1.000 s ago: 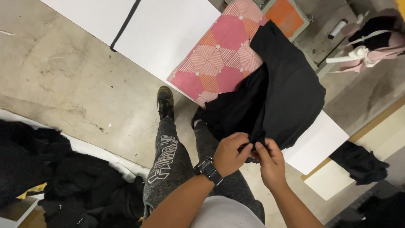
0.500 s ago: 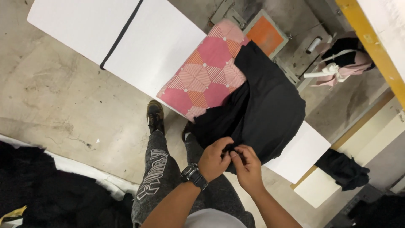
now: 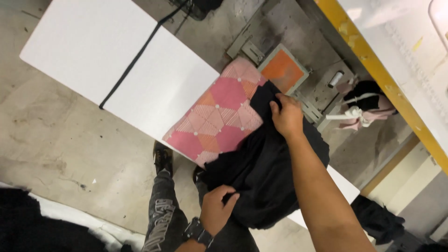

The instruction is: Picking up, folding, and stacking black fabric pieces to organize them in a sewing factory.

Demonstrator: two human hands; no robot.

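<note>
Both hands on 1 black garment (image 3: pixel 266 172), spread over pink patterned pad (image 3: pixel 219 116) on white table (image 3: pixel 93 51).

R hand (image 3: pixel 287 114) closed on far edge nr pad's top; L hand (image 3: pixel 217 210), w/ wristwatch (image 3: pixel 198 232), fingers curled into near hem. Judgement: pull both edges evenly, keep cloth flat, no bunching over pad. Count: 1 garment in hand, 1 pad, 2 white tabletop panels, 1 orange plate (image 3: pixel 282 71), 1 pink bag (image 3: pixel 361 109) on floor.
</note>
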